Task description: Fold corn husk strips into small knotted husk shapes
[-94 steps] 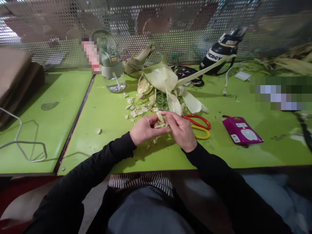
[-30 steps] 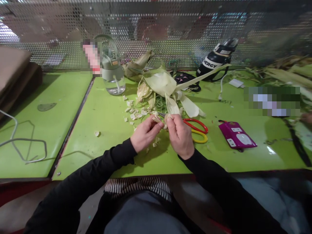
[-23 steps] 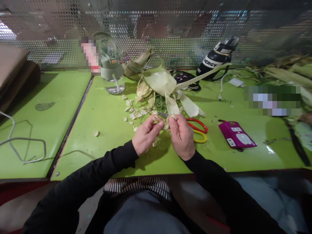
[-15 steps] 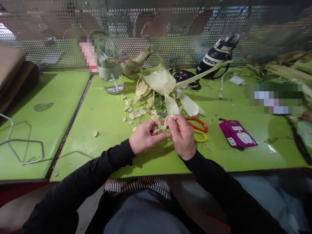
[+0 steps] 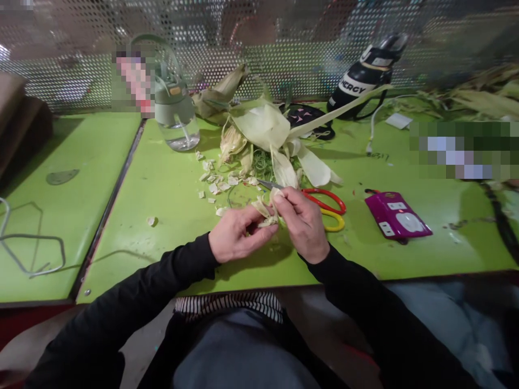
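Pale strips of corn husk (image 5: pixel 265 210) are pinched between my two hands over the front of the green table. My left hand (image 5: pixel 239 232) has its thumb and fingers closed on the lower part of the strips. With bent fingers, my right hand (image 5: pixel 302 220) grips the upper end. Scissors with one red and one yellow handle (image 5: pixel 333 220) lie just behind and right of my right hand, blades partly showing. Behind my hands, small cut husk pieces (image 5: pixel 221 183) are scattered beside a heap of larger corn husks (image 5: pixel 263 127) and thin green strands (image 5: pixel 263 165).
A clear bottle with a green lid (image 5: pixel 176 121) stands left of the heap; a black bottle (image 5: pixel 359 86) leans behind it at right. A purple power socket (image 5: pixel 397 215) lies to the right. Bent grey wire (image 5: pixel 60 251) rests at left. A perforated metal screen (image 5: pixel 194 59) closes off the back.
The right hand has pulled slightly away from the left thumb, and the husk strips between them have shifted shape. The whole view has moved a little.
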The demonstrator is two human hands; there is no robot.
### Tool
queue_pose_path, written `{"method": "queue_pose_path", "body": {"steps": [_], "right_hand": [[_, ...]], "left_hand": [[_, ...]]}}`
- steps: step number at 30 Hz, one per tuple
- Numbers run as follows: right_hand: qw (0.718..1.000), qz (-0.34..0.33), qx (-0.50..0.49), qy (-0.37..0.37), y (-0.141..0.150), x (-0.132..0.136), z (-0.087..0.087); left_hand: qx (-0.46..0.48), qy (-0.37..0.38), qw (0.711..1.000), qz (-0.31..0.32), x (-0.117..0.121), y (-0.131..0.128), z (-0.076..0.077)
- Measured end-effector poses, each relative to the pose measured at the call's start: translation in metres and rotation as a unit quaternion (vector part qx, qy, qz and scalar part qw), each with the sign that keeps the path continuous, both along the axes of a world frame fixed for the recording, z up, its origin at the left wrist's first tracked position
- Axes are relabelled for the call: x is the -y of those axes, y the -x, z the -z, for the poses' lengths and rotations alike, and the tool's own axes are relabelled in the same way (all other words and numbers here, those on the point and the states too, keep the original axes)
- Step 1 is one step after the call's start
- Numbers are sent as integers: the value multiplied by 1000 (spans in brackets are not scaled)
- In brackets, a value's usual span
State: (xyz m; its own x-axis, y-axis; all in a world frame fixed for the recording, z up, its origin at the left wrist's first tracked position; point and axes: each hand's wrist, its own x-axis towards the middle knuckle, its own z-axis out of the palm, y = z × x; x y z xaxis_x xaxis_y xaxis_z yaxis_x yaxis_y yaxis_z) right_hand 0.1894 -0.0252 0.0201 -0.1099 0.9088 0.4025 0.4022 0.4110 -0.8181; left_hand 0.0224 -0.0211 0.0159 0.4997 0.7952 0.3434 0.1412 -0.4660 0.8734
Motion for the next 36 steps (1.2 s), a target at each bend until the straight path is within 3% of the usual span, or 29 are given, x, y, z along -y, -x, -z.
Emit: {"method": "queue_pose_path", "body": {"steps": [3, 6, 9, 12, 16, 20, 25, 32, 36], "right_hand": [[1000, -5, -4, 20, -2, -3, 2], [1000, 18, -20, 14, -5, -5, 5], [991, 69, 27, -114, -5, -3, 8], [977, 42, 120, -172, 1, -1, 10], [988, 17, 126, -84, 9, -4, 13], [999, -23, -3, 49, 11, -10, 15], [962, -65, -156, 216, 9, -12, 17], [956, -98, -127, 247, 10, -9, 15], [972, -106, -40, 204, 8, -6, 11]], "left_hand": [[17, 43, 999, 6, 2, -2, 2], [112, 151, 982, 1, -1, -5, 4], [253, 220, 941, -39, -6, -10, 6], [351, 256, 898, -67, -8, -16, 6], [407, 302, 859, -77, -8, -19, 6], [424, 336, 838, -71, -7, -19, 6], [423, 350, 832, -76, -6, -19, 7], [411, 354, 837, -74, -5, -19, 5], [403, 366, 837, -50, -5, -17, 2]]}}
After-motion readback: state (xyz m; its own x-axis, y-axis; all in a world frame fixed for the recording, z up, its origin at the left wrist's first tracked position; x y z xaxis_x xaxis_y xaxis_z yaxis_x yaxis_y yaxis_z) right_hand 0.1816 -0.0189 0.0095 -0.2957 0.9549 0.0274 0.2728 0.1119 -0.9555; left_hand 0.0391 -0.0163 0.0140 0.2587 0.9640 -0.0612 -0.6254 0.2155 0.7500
